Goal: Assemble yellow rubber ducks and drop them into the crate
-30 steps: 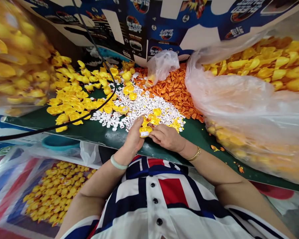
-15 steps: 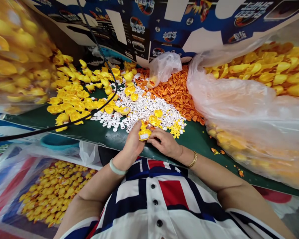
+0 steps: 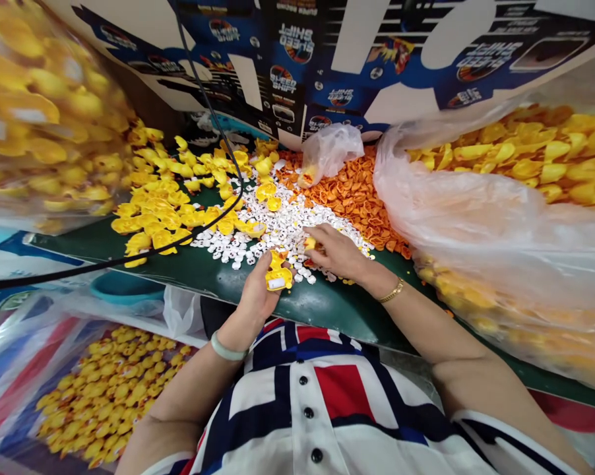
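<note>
My left hand (image 3: 258, 290) is closed on an open yellow toy-duck shell half (image 3: 278, 280), hollow side up, with a white block or label inside. To its right, my right hand (image 3: 338, 252) reaches over the heap of small white eye pieces (image 3: 272, 227). The fingers of that hand curl round a yellow shell piece (image 3: 310, 243), mostly hidden by them. Orange beak-like pieces (image 3: 349, 188) are heaped behind the white ones. Several yellow duck shells (image 3: 154, 204) lie in a pile on the left.
A clear bag of yellow shells (image 3: 45, 132) stands at the left, and a large plastic bag (image 3: 456, 211) bulges at the right. A black cable (image 3: 94, 261) crosses the green table (image 3: 218, 280). Below left, several yellow ducks (image 3: 114, 389) fill a lined container. Printed cardboard (image 3: 342, 99) stands behind.
My right hand has left the shell in my left hand and moved forward onto the white pile, at a yellow piece. My left hand keeps its shell. The camera view has shifted slightly.
</note>
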`<state>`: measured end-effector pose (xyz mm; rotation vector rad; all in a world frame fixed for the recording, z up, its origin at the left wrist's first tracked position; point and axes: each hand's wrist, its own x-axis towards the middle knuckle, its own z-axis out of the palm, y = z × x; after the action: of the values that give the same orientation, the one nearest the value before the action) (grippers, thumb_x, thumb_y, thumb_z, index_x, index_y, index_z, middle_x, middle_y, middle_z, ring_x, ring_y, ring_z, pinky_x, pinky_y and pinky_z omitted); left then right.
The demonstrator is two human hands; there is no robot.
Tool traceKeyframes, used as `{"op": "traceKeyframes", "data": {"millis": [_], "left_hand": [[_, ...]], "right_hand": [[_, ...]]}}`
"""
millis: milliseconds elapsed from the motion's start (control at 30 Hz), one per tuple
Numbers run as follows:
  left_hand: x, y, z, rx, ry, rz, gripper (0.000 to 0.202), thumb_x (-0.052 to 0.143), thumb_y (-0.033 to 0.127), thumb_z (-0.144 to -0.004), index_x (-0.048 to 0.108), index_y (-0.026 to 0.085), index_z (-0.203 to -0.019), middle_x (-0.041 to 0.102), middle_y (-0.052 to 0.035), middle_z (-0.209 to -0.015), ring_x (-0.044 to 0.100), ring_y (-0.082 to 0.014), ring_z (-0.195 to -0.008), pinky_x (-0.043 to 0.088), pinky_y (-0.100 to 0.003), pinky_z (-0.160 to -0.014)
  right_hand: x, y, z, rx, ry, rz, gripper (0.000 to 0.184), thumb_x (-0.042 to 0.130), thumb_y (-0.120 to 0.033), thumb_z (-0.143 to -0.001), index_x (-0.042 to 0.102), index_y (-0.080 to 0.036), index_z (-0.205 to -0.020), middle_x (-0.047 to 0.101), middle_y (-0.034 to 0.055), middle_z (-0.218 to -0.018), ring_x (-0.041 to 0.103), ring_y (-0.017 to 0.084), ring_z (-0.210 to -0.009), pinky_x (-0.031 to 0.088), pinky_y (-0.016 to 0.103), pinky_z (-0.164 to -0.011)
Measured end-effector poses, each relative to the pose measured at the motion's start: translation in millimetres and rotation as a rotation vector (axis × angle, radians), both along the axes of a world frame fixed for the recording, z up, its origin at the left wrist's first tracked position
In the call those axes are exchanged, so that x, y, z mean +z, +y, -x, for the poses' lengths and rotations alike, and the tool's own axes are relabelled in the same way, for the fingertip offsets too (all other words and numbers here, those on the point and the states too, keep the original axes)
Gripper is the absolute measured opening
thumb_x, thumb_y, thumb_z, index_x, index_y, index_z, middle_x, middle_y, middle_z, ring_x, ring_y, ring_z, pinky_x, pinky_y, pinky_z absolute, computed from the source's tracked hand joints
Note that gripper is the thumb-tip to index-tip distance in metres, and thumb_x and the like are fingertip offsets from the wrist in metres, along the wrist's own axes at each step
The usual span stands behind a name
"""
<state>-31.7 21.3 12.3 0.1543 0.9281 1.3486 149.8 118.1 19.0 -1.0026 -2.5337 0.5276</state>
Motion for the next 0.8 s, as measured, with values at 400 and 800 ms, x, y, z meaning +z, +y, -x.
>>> {"op": "traceKeyframes", "data": {"millis": [400,800], "left_hand": [[-5.9,13,-18,-0.068,-0.089,-0.105,0.026,0.074,0.028,-0.079,0.067,0.014,-0.100,0.071,-0.0044,-0.087,0.066,-0.0152,-0.070,0.052,-0.025,-0.063],[-4.8,17,-11,-0.084,-0.114,-0.052,0.045,0.053,0.054,-0.093,0.067,0.013,-0.103,0.073,-0.0104,-0.090,0.070,-0.0220,-0.081,0.054,-0.030,-0.068]], "right_hand": [[0.1,-41,-7,0.120,0.327,0.062,0.041,0.057,-0.031,-0.096,0.052,-0.028,-0.136,0.054,0.0109,-0.126,0.054,0.026,-0.116,0.049,0.048,-0.100],[29.8,-30,-6,0.162,0.232,0.016,0.043,0.064,-0.037,-0.092,0.055,-0.026,-0.133,0.054,0.0094,-0.119,0.057,0.024,-0.106,0.054,0.039,-0.087]]}}
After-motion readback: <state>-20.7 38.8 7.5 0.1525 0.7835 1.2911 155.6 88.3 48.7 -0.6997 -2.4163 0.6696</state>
